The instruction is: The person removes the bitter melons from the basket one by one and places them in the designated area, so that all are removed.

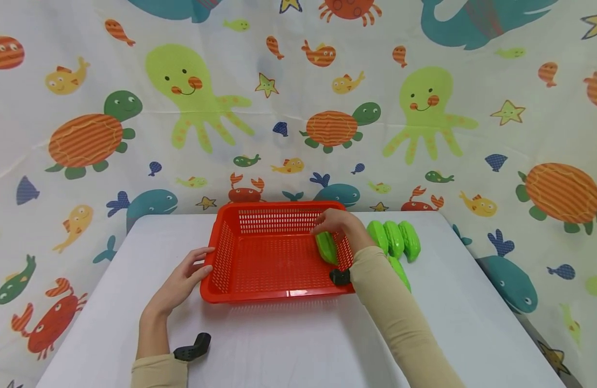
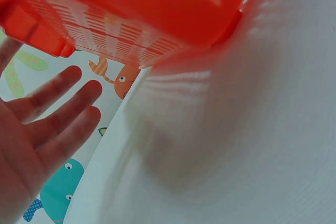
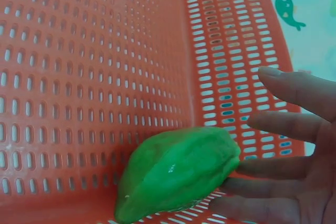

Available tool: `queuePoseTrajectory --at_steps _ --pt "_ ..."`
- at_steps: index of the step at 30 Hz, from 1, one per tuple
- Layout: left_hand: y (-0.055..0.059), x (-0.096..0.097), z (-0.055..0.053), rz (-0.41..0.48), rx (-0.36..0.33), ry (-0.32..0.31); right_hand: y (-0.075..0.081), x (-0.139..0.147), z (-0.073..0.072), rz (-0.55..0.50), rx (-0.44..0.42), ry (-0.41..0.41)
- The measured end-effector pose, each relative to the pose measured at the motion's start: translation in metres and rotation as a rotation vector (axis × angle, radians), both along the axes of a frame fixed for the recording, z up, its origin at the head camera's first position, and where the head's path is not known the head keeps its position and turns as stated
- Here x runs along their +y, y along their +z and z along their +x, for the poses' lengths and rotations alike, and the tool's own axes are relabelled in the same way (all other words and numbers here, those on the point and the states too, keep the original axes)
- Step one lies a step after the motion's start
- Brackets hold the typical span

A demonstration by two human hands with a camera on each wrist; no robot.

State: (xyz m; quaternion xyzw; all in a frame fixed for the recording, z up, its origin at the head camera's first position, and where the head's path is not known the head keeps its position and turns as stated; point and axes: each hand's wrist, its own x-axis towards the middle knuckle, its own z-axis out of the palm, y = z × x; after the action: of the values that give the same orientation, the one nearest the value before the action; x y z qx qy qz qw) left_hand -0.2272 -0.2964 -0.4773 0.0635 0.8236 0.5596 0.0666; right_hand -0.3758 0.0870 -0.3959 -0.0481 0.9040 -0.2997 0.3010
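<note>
A red plastic basket (image 1: pixel 279 258) with slotted walls stands on the white table. Inside, by its right wall, lies one glossy green ridged fruit (image 1: pixel 326 248), perhaps a star fruit; the right wrist view shows this green fruit (image 3: pixel 178 171) on the slotted floor. My right hand (image 1: pixel 341 223) is over the basket's right side. Its fingers (image 3: pixel 278 167) are spread and relaxed, close to one end of the fruit, not curled round it; whether they touch it I cannot tell. At the left rim, my left hand (image 1: pixel 184 277) has loosely extended fingers (image 2: pixel 68 135), some near or against the basket's side.
Several more green fruits (image 1: pixel 394 240) lie on the table (image 1: pixel 473 312) right of the basket, one partly hidden by my right sleeve. Behind the table hangs a cloth (image 1: pixel 288 91) printed with sea animals. A black wrist device (image 1: pixel 193 347) sits at my left wrist.
</note>
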Motion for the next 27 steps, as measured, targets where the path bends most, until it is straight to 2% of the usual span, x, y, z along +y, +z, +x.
queuePoseTrajectory --at_steps 4,11,13,19,27 --pt "0.001 0.000 0.000 0.007 0.002 0.001 -0.003 -0.001 0.001 -0.018 -0.017 -0.008" --pt "0.002 0.001 0.000 -0.001 0.004 -0.005 -0.008 -0.003 0.002 -0.087 -0.102 -0.056" --pt "0.001 0.000 0.000 -0.007 0.008 -0.009 -0.009 -0.003 0.002 -0.087 -0.102 -0.057" --pt "0.000 -0.001 -0.001 -0.010 0.015 -0.015 -0.009 -0.004 0.000 -0.049 -0.082 0.009" --pt "0.001 0.000 -0.001 -0.005 0.009 -0.012 -0.013 -0.004 0.000 -0.041 -0.073 0.014"
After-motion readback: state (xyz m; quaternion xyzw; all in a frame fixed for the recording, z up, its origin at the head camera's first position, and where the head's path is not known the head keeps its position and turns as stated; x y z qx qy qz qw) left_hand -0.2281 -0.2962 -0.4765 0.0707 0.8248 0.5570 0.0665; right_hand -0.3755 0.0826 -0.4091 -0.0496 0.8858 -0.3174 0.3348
